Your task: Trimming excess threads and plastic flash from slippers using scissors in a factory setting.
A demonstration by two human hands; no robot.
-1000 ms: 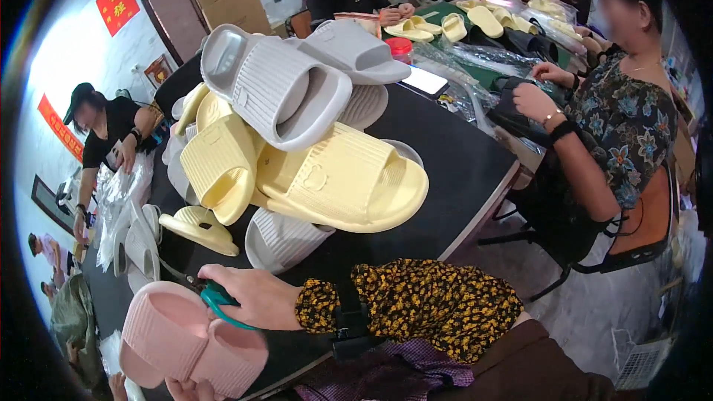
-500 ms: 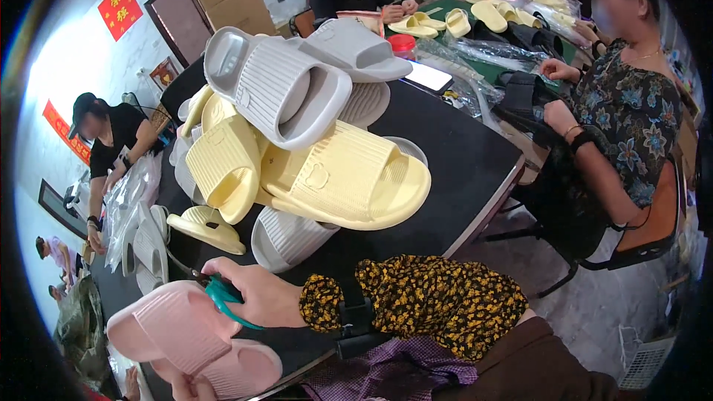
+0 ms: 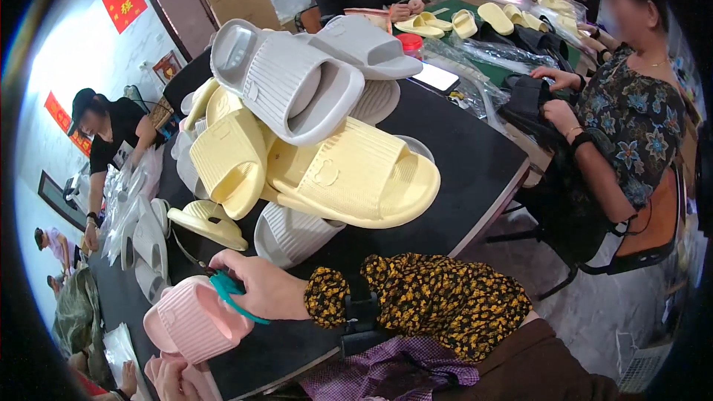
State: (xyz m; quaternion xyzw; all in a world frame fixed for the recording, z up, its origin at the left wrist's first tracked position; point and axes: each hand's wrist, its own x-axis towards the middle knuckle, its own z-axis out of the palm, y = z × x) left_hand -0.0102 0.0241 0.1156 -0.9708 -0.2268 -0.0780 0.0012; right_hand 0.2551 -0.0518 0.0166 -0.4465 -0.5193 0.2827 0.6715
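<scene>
At the near edge of the black table, my right hand (image 3: 264,286) is closed around teal-handled scissors (image 3: 232,298). Their far end points up and left, just above a pink slide slipper (image 3: 191,319). My left hand (image 3: 169,377) is closed on a second pink slipper (image 3: 202,380) at the lower edge of the picture, most of it cut off. The first slipper lies tilted between my hands, its opening facing the scissors.
Ahead is a pile of slippers, including a large yellow one (image 3: 356,174), a grey one (image 3: 286,82) on top and a grey one (image 3: 293,234) below. A phone (image 3: 436,78) lies beyond. Co-workers sit right and far; another person's hand (image 3: 128,379) shows lower left.
The pink slippers have turned and shifted, one now tilted up next to the scissors, the other lower near the picture's edge. My left hand moved slightly left; my right hand stayed near its place.
</scene>
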